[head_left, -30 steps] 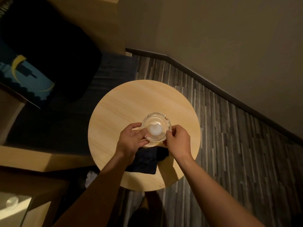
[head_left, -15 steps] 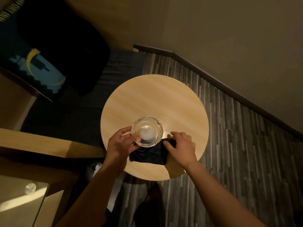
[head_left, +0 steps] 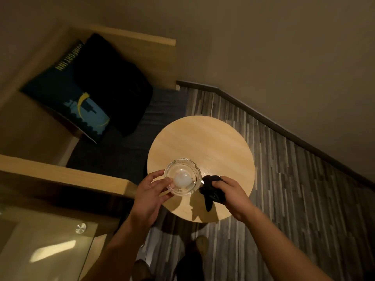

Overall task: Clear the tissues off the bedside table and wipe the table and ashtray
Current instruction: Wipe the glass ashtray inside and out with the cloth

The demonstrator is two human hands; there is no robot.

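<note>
Grips the clear glass ashtray [head_left: 182,180] with the left hand [head_left: 149,197], thumb lying over the near-left rim and fingers curled round the side and underneath. Shows a pale round patch in the middle of the bowl, just past the left thumb tip. Clutches a dark cloth [head_left: 212,192] in the right hand [head_left: 233,194], fingers folded tight round the bunched fabric, with one loose tail hanging below the knuckles. Places the cloth's front fold between the two hands, just right of the ashtray's rim; cannot tell whether cloth and glass touch. Throws shadows of ashtray and cloth onto the round wooden table [head_left: 203,142] beneath both hands, near its closer edge; cannot tell whether the ashtray rests on the top or sits lifted off it. Shows, well beyond the left hand and further left, a black cushion [head_left: 113,86] overlapping a printed cushion [head_left: 81,110]. Shows striped grey flooring [head_left: 284,199] to the right of the right hand.
</note>
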